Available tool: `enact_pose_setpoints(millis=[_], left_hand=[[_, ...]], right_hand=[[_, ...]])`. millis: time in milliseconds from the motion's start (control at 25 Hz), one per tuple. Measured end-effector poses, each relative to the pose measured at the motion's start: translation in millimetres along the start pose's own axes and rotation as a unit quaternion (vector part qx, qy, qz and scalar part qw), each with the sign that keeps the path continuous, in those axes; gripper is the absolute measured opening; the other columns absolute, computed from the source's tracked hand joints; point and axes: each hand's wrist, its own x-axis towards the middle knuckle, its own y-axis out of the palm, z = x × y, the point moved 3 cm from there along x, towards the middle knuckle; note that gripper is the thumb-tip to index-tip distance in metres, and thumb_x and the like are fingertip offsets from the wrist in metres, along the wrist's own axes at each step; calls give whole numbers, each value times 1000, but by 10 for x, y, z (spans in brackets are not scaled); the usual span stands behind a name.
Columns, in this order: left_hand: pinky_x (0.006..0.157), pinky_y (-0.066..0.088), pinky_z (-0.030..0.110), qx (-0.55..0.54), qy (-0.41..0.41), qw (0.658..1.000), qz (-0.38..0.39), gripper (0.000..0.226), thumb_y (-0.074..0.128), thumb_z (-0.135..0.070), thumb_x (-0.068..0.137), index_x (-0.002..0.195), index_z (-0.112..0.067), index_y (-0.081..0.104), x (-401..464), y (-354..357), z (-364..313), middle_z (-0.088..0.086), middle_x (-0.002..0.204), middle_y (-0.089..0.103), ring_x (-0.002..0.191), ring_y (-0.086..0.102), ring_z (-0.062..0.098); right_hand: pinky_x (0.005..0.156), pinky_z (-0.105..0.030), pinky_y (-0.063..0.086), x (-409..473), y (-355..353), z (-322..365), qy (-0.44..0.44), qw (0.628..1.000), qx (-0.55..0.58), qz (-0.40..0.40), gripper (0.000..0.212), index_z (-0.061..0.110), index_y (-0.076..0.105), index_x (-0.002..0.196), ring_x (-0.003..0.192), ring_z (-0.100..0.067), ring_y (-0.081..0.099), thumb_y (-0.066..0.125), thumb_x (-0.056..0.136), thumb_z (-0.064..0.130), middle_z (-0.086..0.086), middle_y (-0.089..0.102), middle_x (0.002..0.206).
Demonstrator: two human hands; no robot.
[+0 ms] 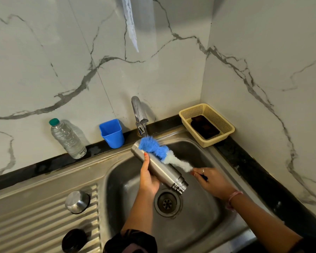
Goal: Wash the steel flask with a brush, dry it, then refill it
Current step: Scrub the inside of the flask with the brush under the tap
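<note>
My left hand [148,177] grips the steel flask [162,169] over the sink basin [199,212]. The flask lies tilted, its threaded mouth pointing down and to the right, its base up near the tap [139,114]. My right hand [211,179] holds the handle of a bottle brush [164,153] with blue and white bristles. The bristles rest along the outside of the flask, their blue tip under the tap's spout. A steel cap [77,201] and a black lid [74,241] lie on the ribbed drainboard at the left.
A clear water bottle [67,138] with a green cap and a blue plastic cup [112,133] stand on the black ledge behind the sink. A cream basket [224,123] holding a dark scrub pad sits in the right corner. Marble walls close the back and right.
</note>
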Motion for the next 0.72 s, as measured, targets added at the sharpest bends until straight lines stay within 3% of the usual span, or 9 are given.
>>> enact_pose_setpoints(millis=[160,280,400,480,560,680,720], left_hand=[[104,43,52,9,-12,1000,15,45,59,-42,91,125,-13,59,5,37,50,14,111,68,110,61,32],[103,42,52,-4,-13,1000,18,36,56,-44,93,116,-18,62,-7,44,15,13,112,69,109,60,33],[92,48,49,-11,-7,1000,15,37,57,-46,93,119,-19,59,10,3,-64,13,115,68,110,61,33],[86,49,47,-3,-3,1000,7,38,57,-44,94,122,-18,56,28,-24,-79,13,116,67,109,61,31],[89,49,47,13,-4,1000,12,41,57,-42,94,127,-17,55,25,-15,-37,13,118,66,111,61,31],[96,48,47,30,-16,999,23,50,57,-40,94,133,-10,53,24,7,43,14,115,68,109,62,30],[93,49,48,32,-18,999,25,51,58,-39,94,134,-9,52,27,12,49,14,114,69,108,63,31]], right_hand=[[75,-12,47,256,-32,217,-8,1000,14,-9,27,16,68,113,81,-2,61,47,100,25,1,71,103],[82,-24,52,186,7,195,6,1000,19,1,27,18,67,115,85,-5,63,47,100,27,0,71,104],[81,-2,42,-54,33,35,8,1000,23,-1,26,18,67,118,86,12,56,52,97,23,8,67,111],[78,1,40,-136,28,-28,18,1000,11,9,26,18,67,118,84,11,55,52,97,24,7,67,112],[80,-7,46,-61,16,10,8,1000,12,7,25,20,68,116,86,3,60,51,98,25,5,69,109],[79,-33,53,169,-13,162,0,1000,9,-3,26,18,70,110,83,-12,65,48,99,26,-4,71,97],[78,-35,52,220,-28,200,0,1000,8,-3,26,18,69,110,82,-14,64,47,99,26,-5,71,95]])
